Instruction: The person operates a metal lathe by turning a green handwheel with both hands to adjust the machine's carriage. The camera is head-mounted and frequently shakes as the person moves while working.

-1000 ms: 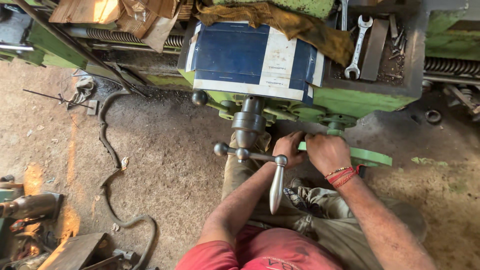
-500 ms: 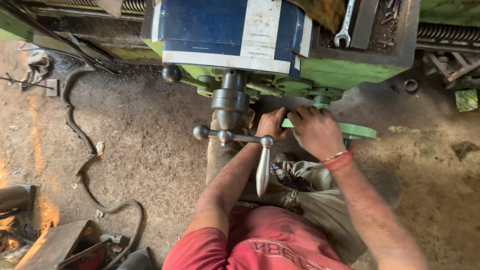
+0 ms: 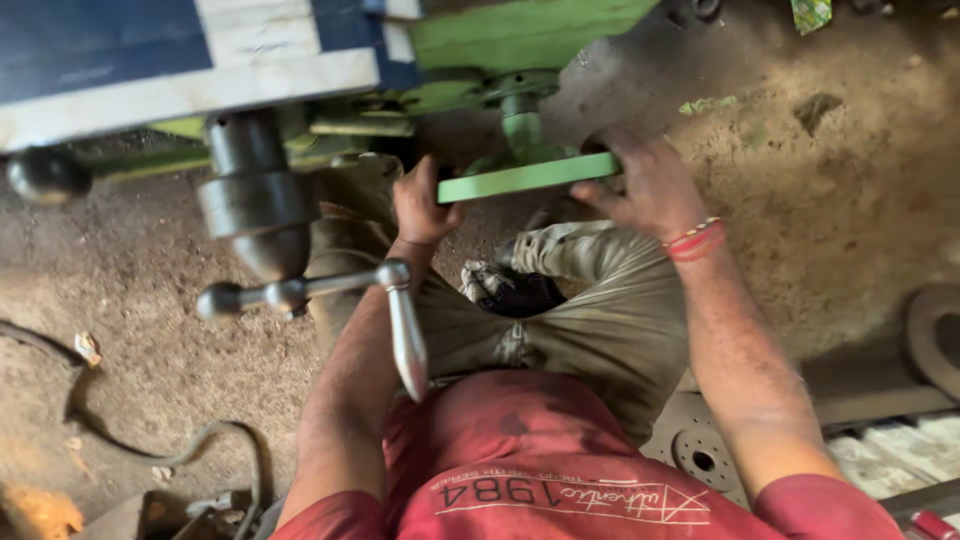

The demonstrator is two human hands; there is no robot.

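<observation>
A flat green handwheel (image 3: 530, 177) sticks out from the front of a green machine (image 3: 520, 35) on a short green shaft. My left hand (image 3: 422, 205) grips the wheel's left rim. My right hand (image 3: 645, 185), with red threads around the wrist, holds its right rim. Just left of my left forearm a steel crank handle (image 3: 405, 335) with ball-ended arms hangs from a dark round hub (image 3: 255, 195).
A blue and white panel (image 3: 150, 60) covers the machine's upper left. A dark cable (image 3: 170, 455) snakes over the dirt floor at lower left. Metal discs and parts (image 3: 700, 455) lie on the ground at lower right. My knees and shoes are under the wheel.
The view has dropped and closed in on the handwheel. My hands have moved apart on the green wheel, the left to its left rim and the right to its right rim.
</observation>
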